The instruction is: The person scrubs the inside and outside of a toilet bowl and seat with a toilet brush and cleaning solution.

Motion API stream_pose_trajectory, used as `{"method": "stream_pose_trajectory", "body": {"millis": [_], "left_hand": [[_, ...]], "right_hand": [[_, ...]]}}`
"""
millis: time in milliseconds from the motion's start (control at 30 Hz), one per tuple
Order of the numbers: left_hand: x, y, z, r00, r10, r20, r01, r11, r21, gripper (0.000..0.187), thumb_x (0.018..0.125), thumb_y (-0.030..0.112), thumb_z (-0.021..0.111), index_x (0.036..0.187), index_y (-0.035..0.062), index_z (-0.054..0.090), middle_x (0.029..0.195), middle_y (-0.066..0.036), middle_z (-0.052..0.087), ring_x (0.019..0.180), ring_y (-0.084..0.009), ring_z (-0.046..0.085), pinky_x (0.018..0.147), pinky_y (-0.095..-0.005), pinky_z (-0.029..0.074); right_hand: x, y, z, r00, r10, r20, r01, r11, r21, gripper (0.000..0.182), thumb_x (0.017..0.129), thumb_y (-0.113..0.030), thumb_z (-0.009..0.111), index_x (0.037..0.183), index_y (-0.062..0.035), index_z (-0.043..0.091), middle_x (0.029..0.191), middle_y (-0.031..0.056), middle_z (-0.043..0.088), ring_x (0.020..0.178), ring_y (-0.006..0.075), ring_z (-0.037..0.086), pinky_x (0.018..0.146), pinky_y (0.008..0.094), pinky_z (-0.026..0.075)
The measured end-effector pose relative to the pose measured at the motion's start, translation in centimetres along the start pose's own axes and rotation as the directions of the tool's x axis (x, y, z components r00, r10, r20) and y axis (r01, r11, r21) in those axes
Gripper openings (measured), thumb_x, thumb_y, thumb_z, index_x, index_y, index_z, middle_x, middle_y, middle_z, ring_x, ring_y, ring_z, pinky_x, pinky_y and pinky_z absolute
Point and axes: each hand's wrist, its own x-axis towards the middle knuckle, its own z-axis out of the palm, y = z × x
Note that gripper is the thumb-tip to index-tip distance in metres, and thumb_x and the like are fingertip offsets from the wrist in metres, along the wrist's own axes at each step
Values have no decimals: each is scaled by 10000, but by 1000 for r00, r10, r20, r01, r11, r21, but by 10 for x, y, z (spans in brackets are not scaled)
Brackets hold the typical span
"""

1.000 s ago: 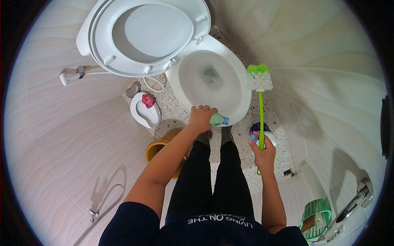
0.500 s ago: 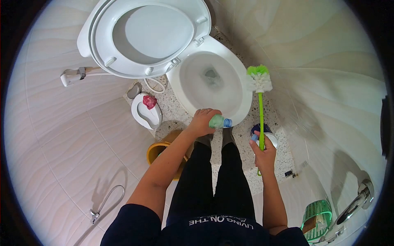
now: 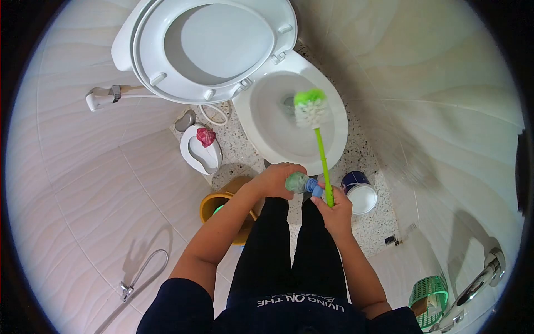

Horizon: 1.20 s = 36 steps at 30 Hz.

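Observation:
Wrapped round a pale green bottle [image 3: 296,182], my left hand [image 3: 275,181] is near the front rim of the white toilet [image 3: 253,125]. My right hand [image 3: 336,211] grips the green handle of a toilet brush [image 3: 322,156] and also has a small blue cap [image 3: 317,191] at its fingertips. The cap is at the blue neck of the bottle; whether it is seated on it I cannot tell. The brush head, white with green bristles, is above the right side of the bowl. The toilet's seat and lid are raised.
An orange bucket [image 3: 207,209] stands left of my legs, a white bedpan [image 3: 194,153] with a red cloth beyond it. To the right are a white and blue tub [image 3: 361,197] and a green basket [image 3: 428,286]. A hand shower [image 3: 100,98] hangs on the left wall.
My right hand has moved left with the brush and cap, up to the bottle neck. The brush head has swung from beside the toilet to over the bowl.

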Motion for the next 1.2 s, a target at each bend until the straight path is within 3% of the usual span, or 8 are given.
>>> {"method": "stream_pose_trajectory", "body": {"millis": [267, 367, 433, 533, 767, 933, 1100, 1200], "left_hand": [[-12, 2, -19, 976, -85, 199, 75, 996, 56, 620, 536, 146, 716, 1122, 159, 513, 946, -149, 578, 950, -349, 540, 853, -414, 418], [-14, 6, -19, 984, -102, 146, 79, 985, 154, 612, 537, 155, 725, 1111, 169, 512, 951, -135, 587, 951, -341, 543, 843, -425, 413], [-18, 10, -14, 998, -24, -58, 41, 944, 328, 622, 529, 165, 737, 1107, 179, 509, 953, -118, 595, 943, -330, 552, 832, -429, 411], [-20, 16, -16, 991, -88, -98, 117, 932, 343, 636, 525, 182, 745, 1114, 189, 507, 954, -103, 600, 953, -315, 555, 826, -431, 409], [-35, 13, -34, 988, -142, -56, 153, 925, 348, 631, 535, 173, 733, 1125, 195, 510, 968, -89, 602, 967, -297, 551, 824, -439, 399], [-47, 11, -12, 939, 96, -331, 141, 768, 624, 582, 580, 136, 709, 1126, 146, 507, 998, -68, 588, 946, -262, 536, 853, -413, 371], [-65, -2, -9, 934, 33, -357, 160, 852, 499, 612, 571, 146, 721, 1141, 136, 498, 992, -89, 587, 966, -278, 535, 857, -428, 379], [-78, -3, -23, 971, -169, -167, 200, 961, 192, 645, 544, 152, 732, 1143, 136, 494, 960, -114, 592, 945, -309, 553, 819, -440, 415]], "right_hand": [[1, 9, 21, 999, 45, 20, -46, 998, 51, 309, 756, -121, 711, 1012, 22, 614, 807, 90, 630, 748, 128, 572, 692, 266, 463], [8, 11, 29, 999, 54, -9, -54, 998, -39, 282, 792, -201, 694, 955, 18, 624, 713, 67, 611, 657, 131, 564, 630, 264, 459], [14, 13, 33, 944, 327, -45, -327, 945, 0, 282, 819, -259, 669, 920, 0, 620, 640, 51, 582, 522, 108, 518, 495, 247, 427], [17, 0, 32, 892, 448, 62, -453, 878, 155, 279, 841, -278, 642, 935, -20, 594, 626, 51, 567, 416, 83, 457, 367, 225, 350], [7, -10, 57, 990, 139, 22, -140, 953, 270, 275, 869, -292, 595, 912, -28, 530, 574, 47, 525, 328, 76, 380, 281, 228, 263], [15, -24, 69, 862, 506, 27, -499, 837, 226, 373, 899, -396, 509, 789, -41, 487, 486, 40, 450, 303, 97, 349, 275, 235, 244], [15, -29, 69, 781, 597, 183, -624, 760, 182, 414, 896, -439, 492, 772, -43, 492, 474, 34, 435, 306, 87, 344, 275, 231, 240], [11, -35, 81, 930, 336, 149, -360, 914, 188, 400, 898, -428, 491, 797, -41, 507, 494, 32, 445, 315, 84, 350, 279, 236, 247]]}}
